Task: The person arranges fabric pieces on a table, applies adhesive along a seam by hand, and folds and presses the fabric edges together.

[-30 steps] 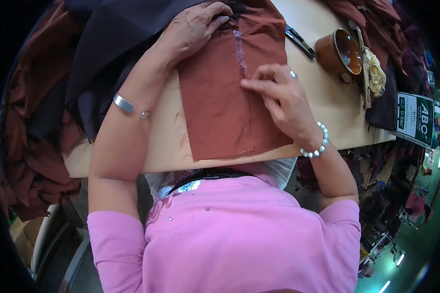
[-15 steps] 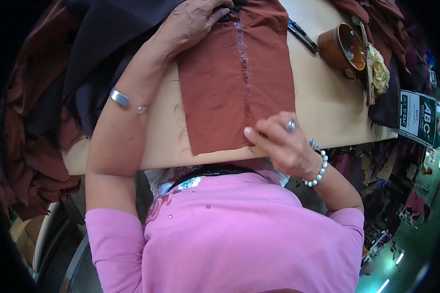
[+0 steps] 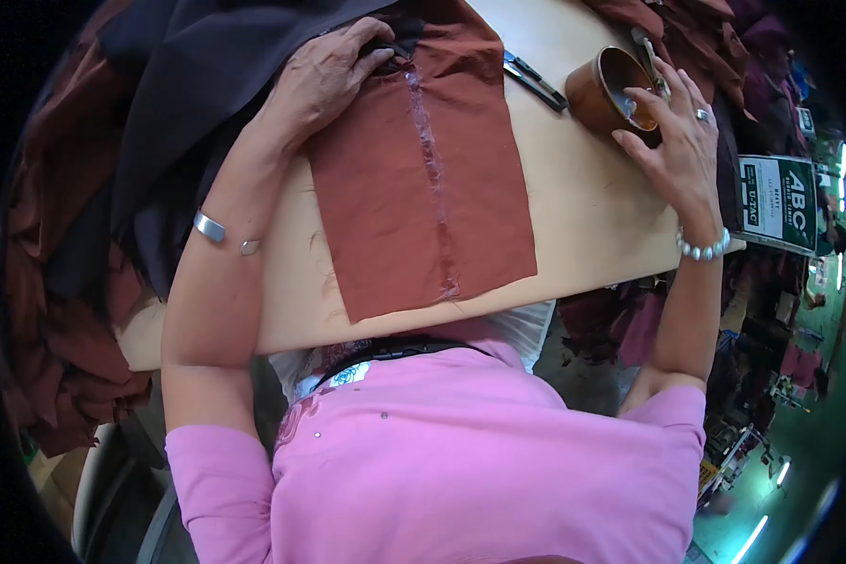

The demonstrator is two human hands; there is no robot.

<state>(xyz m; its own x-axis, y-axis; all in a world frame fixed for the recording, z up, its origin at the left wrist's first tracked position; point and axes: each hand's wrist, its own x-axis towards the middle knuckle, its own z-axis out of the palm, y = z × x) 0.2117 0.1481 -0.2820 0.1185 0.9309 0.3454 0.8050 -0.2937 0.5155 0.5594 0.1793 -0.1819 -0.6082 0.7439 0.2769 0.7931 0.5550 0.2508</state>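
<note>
A reddish-brown cloth panel (image 3: pixel 376 188) lies flat on the table, with a shiny whitish strip of glue-like stuff running down its length. My left hand (image 3: pixel 324 80) rests at the panel's top left corner, its curled fingers closed on a bunched dark cloth (image 3: pixel 404 38). At the right, my right hand (image 3: pixel 677 141) is over the rim of a brown mug (image 3: pixel 597 99), fingers apart and bent, thumb near the mug's side. A thin stick (image 3: pixel 645 47) stands behind these fingers; its lower part is hidden by the hand.
A black box cutter (image 3: pixel 536 83) lies between panel and mug. Large dark cloth (image 3: pixel 216 85) and brown pieces (image 3: pixel 75 207) pile up at the left. A green and white can (image 3: pixel 777 202) stands past the right end of the pale table (image 3: pixel 592 207).
My right hand has left the lower end of the glued strip and moved up and right to the mug, its fingers opening. My left hand stays on the cloth.
</note>
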